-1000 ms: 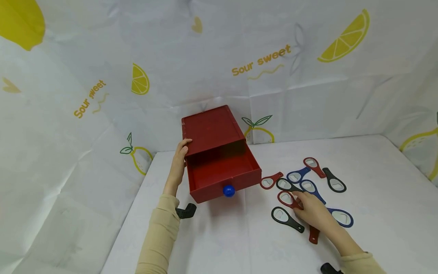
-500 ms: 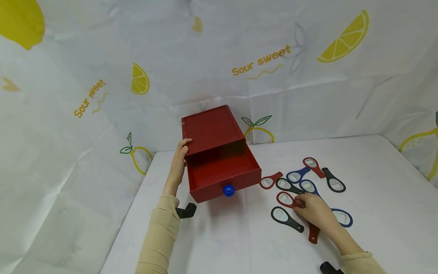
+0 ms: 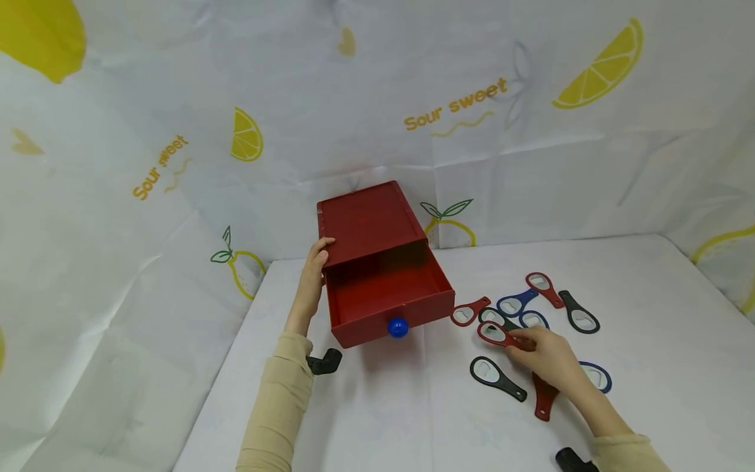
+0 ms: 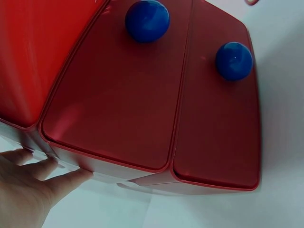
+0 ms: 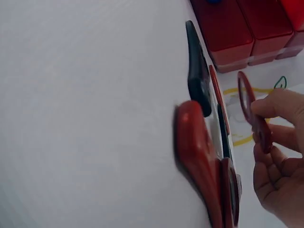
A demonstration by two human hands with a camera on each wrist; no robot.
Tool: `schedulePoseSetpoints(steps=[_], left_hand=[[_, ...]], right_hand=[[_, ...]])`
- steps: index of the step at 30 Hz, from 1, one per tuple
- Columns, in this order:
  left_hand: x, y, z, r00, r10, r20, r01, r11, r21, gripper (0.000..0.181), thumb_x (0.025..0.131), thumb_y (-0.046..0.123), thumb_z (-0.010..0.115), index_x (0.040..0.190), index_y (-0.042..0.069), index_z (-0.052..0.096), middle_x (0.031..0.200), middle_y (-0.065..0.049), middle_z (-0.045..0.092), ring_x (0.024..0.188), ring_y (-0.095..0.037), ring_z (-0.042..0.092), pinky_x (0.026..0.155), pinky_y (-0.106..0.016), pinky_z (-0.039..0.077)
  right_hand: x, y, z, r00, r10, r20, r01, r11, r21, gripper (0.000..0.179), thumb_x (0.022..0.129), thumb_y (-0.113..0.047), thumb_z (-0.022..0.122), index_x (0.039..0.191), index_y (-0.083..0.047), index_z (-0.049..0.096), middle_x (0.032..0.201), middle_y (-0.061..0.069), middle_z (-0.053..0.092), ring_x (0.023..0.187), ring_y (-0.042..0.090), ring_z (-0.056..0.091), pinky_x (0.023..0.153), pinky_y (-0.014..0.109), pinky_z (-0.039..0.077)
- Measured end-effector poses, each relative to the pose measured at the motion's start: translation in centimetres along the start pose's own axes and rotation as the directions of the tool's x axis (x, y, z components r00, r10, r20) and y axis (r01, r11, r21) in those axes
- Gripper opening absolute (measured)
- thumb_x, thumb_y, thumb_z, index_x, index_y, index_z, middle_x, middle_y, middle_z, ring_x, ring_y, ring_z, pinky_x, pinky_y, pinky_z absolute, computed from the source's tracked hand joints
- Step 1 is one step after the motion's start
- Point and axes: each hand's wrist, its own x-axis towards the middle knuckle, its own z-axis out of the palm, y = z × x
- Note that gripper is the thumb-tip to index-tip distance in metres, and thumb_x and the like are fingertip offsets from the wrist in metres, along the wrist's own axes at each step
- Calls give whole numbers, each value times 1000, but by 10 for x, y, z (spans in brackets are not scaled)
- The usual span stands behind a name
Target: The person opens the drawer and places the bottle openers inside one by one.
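Note:
A red drawer cabinet [image 3: 370, 219] has its top drawer pulled out, with bare red inside and a blue knob [image 3: 398, 327] on the drawer front [image 3: 430, 310]. My left hand [image 3: 308, 283] rests against the cabinet's left side, its fingertips touching the wall and upper edge. In the left wrist view the fingers [image 4: 69, 183] lie along that side, below two shut drawers with blue knobs. My right hand [image 3: 548, 359] pinches a red bottle opener [image 3: 505, 339] by its handle, the ring end pointing left toward the cabinet. In the right wrist view this opener is held up off the table.
Several red, blue and black bottle openers lie on the white table right of the cabinet, among them a black one [image 3: 501, 381] nearer me and a red one [image 3: 544, 401] beneath the right wrist. A white lemon-print cloth [image 3: 531, 177] hangs close behind the cabinet.
My right hand has lifted the red bottle opener slightly off the table, and it now overlaps the black one behind it. My left hand stays on the cabinet.

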Motion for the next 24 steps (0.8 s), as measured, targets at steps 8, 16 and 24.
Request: schedulePoseSetpoints(steps=[8,16,24], left_hand=[[0,-2,-1,1000,12,8,-12,1000,-4,42,98,32,29,137,17,35,146,-10,29,123,-29,38,92,-42,35],[0,-2,-1,1000,14,13,-14,1000,7,43,98,32,28,138,16,34,146,-11,29,122,-29,39,92,-42,36],[0,-1,-1,1000,13,8,-13,1000,7,42,99,32,28,137,16,35,145,-12,29,121,-29,38,90,-41,36]], right_hand=[[2,-3,-16,994,-5,-105,10,999,50,34,79,-21,72,106,-2,68,96,15,66,80,19,56,63,25,44],[5,-10,-40,992,-8,-127,25,992,126,37,85,-29,66,114,-6,64,101,11,63,82,-11,42,59,20,42],[19,-35,-62,978,-89,-191,127,972,199,33,86,-24,65,116,-9,64,102,-7,59,85,-19,43,71,10,41]])
